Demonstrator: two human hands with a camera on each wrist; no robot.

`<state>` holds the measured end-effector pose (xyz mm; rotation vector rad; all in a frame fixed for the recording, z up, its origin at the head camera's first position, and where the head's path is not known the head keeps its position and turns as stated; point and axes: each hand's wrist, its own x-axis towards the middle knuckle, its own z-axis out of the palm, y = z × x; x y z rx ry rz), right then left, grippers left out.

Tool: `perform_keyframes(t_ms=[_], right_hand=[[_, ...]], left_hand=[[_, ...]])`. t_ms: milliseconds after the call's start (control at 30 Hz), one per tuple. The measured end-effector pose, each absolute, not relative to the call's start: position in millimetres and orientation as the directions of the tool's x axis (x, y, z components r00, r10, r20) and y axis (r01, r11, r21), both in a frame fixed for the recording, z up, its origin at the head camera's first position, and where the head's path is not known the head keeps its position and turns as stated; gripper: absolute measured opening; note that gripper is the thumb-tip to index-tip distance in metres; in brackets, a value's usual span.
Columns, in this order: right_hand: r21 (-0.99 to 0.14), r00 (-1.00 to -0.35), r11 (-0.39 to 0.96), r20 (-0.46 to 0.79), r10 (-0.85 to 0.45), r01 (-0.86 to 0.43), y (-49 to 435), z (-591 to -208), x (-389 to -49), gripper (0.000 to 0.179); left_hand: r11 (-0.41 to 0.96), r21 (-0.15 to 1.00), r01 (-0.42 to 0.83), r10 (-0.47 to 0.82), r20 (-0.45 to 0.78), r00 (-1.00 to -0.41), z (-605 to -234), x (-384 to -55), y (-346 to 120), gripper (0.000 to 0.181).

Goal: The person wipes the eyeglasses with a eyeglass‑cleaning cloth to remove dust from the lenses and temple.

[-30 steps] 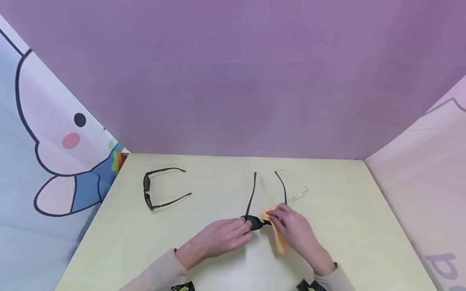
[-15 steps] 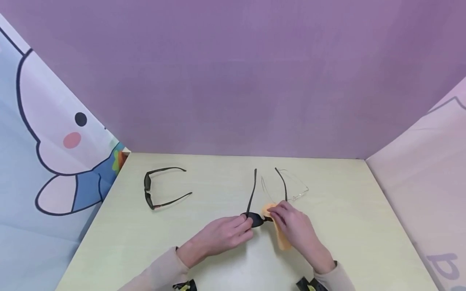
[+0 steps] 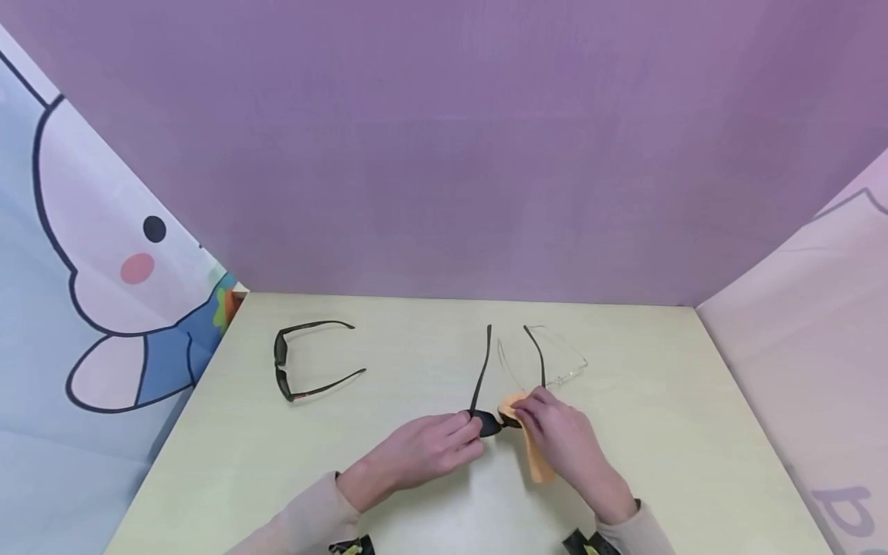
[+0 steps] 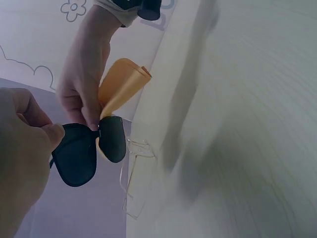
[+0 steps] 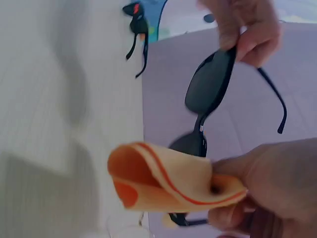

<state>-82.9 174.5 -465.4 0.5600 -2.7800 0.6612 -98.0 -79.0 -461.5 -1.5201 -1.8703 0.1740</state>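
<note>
My left hand pinches a pair of black sunglasses at the outer edge of one dark lens. Both temples are unfolded and point away from me. An orange cloth is pinched in my right hand, against the other lens. In the left wrist view that lens shows in front of the cloth. From the right wrist, the folded cloth hides part of the sunglasses. The sunglasses are held above the table.
A second pair of black sunglasses lies unfolded on the left of the pale table. Thin wire-frame glasses lie behind my right hand, partly hidden. A purple wall stands behind the table, with printed cloths on both sides.
Both hands keep their hold on the sunglasses and the cloth. The sunglasses rise slightly, then dip a little toward me, and the cloth shifts slightly at the lens.
</note>
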Motion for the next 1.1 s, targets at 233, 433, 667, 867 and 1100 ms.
perform_keyframes(t_ms=[233,433,667,867,1100], right_hand=[[-0.411,-0.916,0.821,0.243,-0.320,-0.396,174.5,-464.2,-84.2,0.004],[-0.439,-0.915,0.806,0.256,-0.312,-0.398,172.7,-464.7,-87.2,0.005],[-0.419,-0.928,0.828,0.198,-0.317,-0.372,175.0,-469.1,-87.6,0.004],[-0.485,-0.899,0.757,0.244,-0.363,-0.437,176.2,-465.5,-87.8,0.006],[-0.338,-0.932,0.870,0.168,-0.320,-0.360,178.2,-465.7,-86.2,0.003]], left_hand=[[0.302,-0.506,0.808,0.898,0.435,-0.063,-462.1,-98.5,-80.5,0.036],[0.306,-0.513,0.802,0.893,0.446,-0.056,-463.2,-99.2,-79.8,0.036],[0.304,-0.499,0.811,0.899,0.432,-0.071,-463.7,-98.3,-78.9,0.036],[0.302,-0.504,0.809,0.895,0.443,-0.058,-463.1,-98.3,-78.6,0.036],[0.300,-0.508,0.807,0.891,0.451,-0.047,-463.2,-96.2,-75.4,0.036]])
